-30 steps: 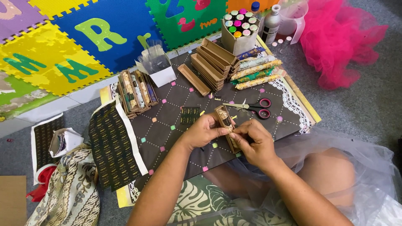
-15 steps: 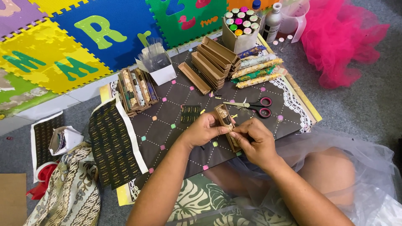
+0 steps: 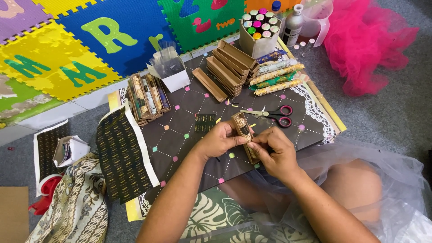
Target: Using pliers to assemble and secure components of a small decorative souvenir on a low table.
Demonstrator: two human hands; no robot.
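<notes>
**Both hands on a slim brown box over the dark board**

A long, narrow brown box (image 3: 243,135) with a patterned window lies slantwise between the two hands, low over the near middle of a dark board (image 3: 189,101) marked with dotted lines and small coloured squares. The left hand (image 3: 219,140) grips its upper half, fingers curled around the side. The right hand (image 3: 275,153) pinches at the box's right edge with thumb and fingertips drawn together; what they nip there is too small to tell.

Just beyond the box lie a small black patterned sticker sheet (image 3: 205,123) and a pair of scissors (image 3: 270,115) with red and black handles. Farther back a stack of matching brown boxes (image 3: 230,67) stands beside rolled patterned cloths (image 3: 275,75). Filled boxes (image 3: 146,96) sit in a row at the board's left corner, near a white carton (image 3: 170,72). A tub of coloured-capped bottles (image 3: 258,30) stands at the far edge. A larger black patterned sheet (image 3: 120,155) hangs over the board's left side. Pink tulle (image 3: 371,42) is heaped at the right.
</notes>
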